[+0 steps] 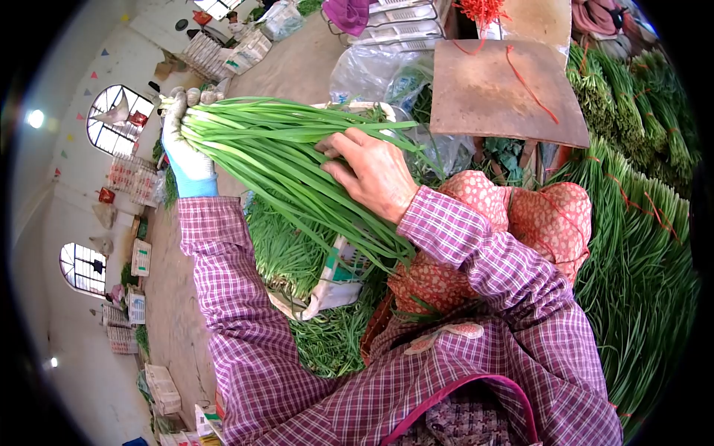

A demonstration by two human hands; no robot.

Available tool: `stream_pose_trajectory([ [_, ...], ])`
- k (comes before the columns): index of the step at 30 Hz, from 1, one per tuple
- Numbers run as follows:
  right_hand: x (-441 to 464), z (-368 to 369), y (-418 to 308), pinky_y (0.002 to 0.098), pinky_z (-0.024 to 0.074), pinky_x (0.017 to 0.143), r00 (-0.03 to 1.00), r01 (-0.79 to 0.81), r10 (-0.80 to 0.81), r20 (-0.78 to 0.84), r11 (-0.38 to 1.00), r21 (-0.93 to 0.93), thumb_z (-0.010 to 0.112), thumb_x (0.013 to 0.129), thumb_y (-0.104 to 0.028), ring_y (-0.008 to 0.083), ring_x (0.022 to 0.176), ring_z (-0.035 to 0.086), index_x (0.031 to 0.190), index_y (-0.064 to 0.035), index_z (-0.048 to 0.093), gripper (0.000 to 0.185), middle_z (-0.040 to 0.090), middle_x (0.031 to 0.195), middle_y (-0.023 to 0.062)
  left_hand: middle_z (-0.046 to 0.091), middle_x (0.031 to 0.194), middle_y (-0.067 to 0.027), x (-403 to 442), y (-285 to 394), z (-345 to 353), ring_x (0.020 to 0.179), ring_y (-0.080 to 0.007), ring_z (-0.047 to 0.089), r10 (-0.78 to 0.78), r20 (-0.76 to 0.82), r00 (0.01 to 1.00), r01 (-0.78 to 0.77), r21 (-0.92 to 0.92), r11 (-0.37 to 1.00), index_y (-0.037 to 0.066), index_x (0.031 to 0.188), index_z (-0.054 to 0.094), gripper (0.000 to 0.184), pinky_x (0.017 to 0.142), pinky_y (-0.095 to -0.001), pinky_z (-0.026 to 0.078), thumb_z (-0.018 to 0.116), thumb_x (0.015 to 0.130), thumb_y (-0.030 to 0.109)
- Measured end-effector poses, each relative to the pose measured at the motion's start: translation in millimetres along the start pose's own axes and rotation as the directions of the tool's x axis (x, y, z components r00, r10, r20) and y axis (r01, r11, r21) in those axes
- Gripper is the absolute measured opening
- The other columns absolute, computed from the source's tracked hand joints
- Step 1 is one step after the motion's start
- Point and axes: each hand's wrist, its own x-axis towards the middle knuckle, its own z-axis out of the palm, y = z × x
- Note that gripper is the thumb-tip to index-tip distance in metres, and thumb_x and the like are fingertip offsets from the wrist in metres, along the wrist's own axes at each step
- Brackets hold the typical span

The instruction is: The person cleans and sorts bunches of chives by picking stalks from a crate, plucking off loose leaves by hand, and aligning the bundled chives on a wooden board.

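My left hand (pixel 186 141), in a dirty white and blue glove, is closed around the pale stem ends of a large bunch of garlic chives (pixel 275 141). The long green leaves fan out to the right and down toward my lap. My bare right hand (pixel 372 172) rests on top of the leaves near their middle, its bent fingers apart and touching them. Below the bunch stands a white plastic basket (pixel 327 293) with more chives (pixel 286 241) in it. The undersides of the leaves and my left palm are hidden.
A brown board (pixel 506 93) with a red tie (pixel 532 85) stands ahead. Tied chive bundles (pixel 632 275) are piled along the right. Clear plastic bags (pixel 379 74) lie beyond the basket, near stacked white crates (pixel 394 26). Loose greens (pixel 335 342) cover the floor below.
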Motion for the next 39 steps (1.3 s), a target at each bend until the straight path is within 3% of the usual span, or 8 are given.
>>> stream_pose_trajectory([
  [16,10.5,-19.5,0.4,0.0403,0.0503,0.062,1.000,-0.012,0.011,-0.028,0.998,-0.060,0.063,0.083,-0.019,0.0337,0.069,0.064,0.086,-0.0038,0.061,0.015,0.065,0.076,0.0155,0.050,0.078,-0.0038,4.2,-5.6,-4.4,0.077,-0.0197,0.051,-0.040,0.073,0.997,0.039,0.020,0.999,0.009,0.095,0.048,0.007,0.087,-0.0422,0.045,0.053,0.091,0.011],
  [21,13.2,-60.9,5.5,0.0364,0.0497,0.058,0.977,0.082,-0.079,0.196,0.997,-0.006,0.064,0.081,-0.013,0.0266,0.060,0.064,0.081,0.0012,0.061,0.015,0.064,0.068,0.0162,0.049,0.075,-0.0046,6.4,-5.5,-12.7,0.074,-0.0201,0.054,0.005,0.066,0.998,-0.019,0.207,0.978,0.007,0.091,0.048,0.008,0.080,-0.0401,0.048,0.056,0.089,0.009],
  [26,3.7,-102.8,15.1,0.0340,0.0495,0.061,0.805,-0.101,0.040,0.592,0.992,0.070,0.064,0.086,-0.019,0.0232,0.065,0.064,0.090,-0.0016,0.066,0.018,0.066,0.072,0.0133,0.051,0.077,-0.0052,7.1,0.9,-30.8,0.077,-0.0204,0.054,-0.018,-0.069,0.997,0.027,0.138,0.990,0.007,0.089,0.049,0.007,0.082,-0.0403,0.046,0.056,0.089,0.008],
  [29,-3.4,-102.5,24.9,0.0412,0.0511,0.071,0.881,-0.033,0.133,0.453,0.975,-0.222,0.061,0.087,-0.040,0.0304,0.080,0.066,0.091,-0.0040,0.068,0.037,0.068,0.080,0.0134,0.052,0.084,-0.0063,16.4,5.9,-50.2,0.079,-0.0221,0.054,-0.031,-0.039,0.999,0.036,0.152,0.988,0.006,0.093,0.049,0.007,0.084,-0.0412,0.046,0.055,0.090,0.009],
  [33,5.7,-86.8,32.8,0.0404,0.0483,0.085,0.993,0.084,-0.078,0.093,0.995,-0.060,0.061,0.086,-0.045,0.0328,0.101,0.061,0.124,-0.0020,0.052,0.058,0.063,0.106,0.0172,0.057,0.085,-0.0081,27.6,9.6,-37.2,0.084,-0.0246,0.059,0.012,-0.224,0.974,0.062,0.320,0.945,0.005,0.095,0.052,0.007,0.088,-0.0436,0.049,0.056,0.091,0.011],
  [34,11.2,-82.6,31.1,0.0404,0.0483,0.085,0.992,0.086,-0.080,0.094,0.994,-0.061,0.061,0.086,-0.045,0.0328,0.101,0.061,0.124,-0.0020,0.052,0.058,0.063,0.106,0.0172,0.062,0.090,-0.0108,32.6,10.9,-33.0,0.088,-0.0251,0.063,0.003,0.067,0.998,-0.021,0.269,0.963,0.003,0.098,0.058,0.011,0.086,-0.0409,0.053,0.058,0.090,0.011],
  [36,25.0,-71.9,24.8,0.0410,0.0441,0.095,0.973,0.209,-0.216,-0.086,0.974,-0.085,0.070,0.076,-0.053,0.0353,0.114,0.054,0.132,0.0042,0.042,0.085,0.056,0.120,0.0245,0.065,0.097,-0.0128,30.8,9.9,0.1,0.091,-0.0216,0.065,0.194,-0.021,0.981,-0.138,0.630,0.764,0.002,0.102,0.063,0.018,0.084,-0.0355,0.055,0.061,0.089,0.014],
  [39,54.3,-57.2,7.4,0.0424,0.0371,0.105,0.975,0.210,-0.210,-0.070,0.978,-0.001,0.077,0.062,-0.063,0.0388,0.125,0.044,0.137,0.0105,0.029,0.115,0.044,0.131,0.0310,0.067,0.097,-0.0126,21.7,-6.1,66.3,0.085,-0.0168,0.067,0.283,0.094,0.955,-0.255,0.745,0.616,-0.003,0.105,0.063,0.025,0.076,-0.0286,0.058,0.065,0.086,0.014],
])
